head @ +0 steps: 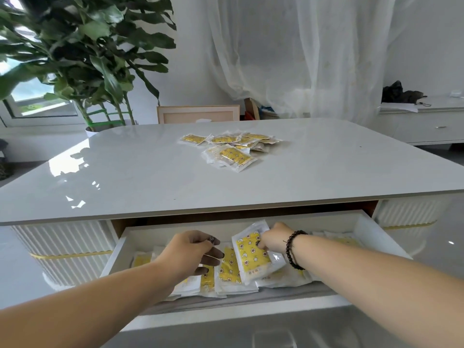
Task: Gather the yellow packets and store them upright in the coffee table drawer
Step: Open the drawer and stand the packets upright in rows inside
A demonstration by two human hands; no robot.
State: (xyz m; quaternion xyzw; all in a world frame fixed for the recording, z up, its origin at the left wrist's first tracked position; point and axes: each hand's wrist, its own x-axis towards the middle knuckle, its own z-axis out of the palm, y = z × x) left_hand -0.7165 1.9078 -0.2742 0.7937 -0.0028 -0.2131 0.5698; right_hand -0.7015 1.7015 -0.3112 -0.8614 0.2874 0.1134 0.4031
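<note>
In the head view, the right hand [272,238] pinches a tilted yellow packet [253,251] over the open drawer [364,228], likely to stand it upright. The left hand [190,249], fingers curled, touches the stored packets [229,268], probably steadying them; its grip I cannot tell. More loose packets [232,149] wait on the coffee table [125,177].

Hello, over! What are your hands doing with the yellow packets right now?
Right hand holding packet in drawer. Left hand on stored packets. Pile remains on tabletop.
</note>
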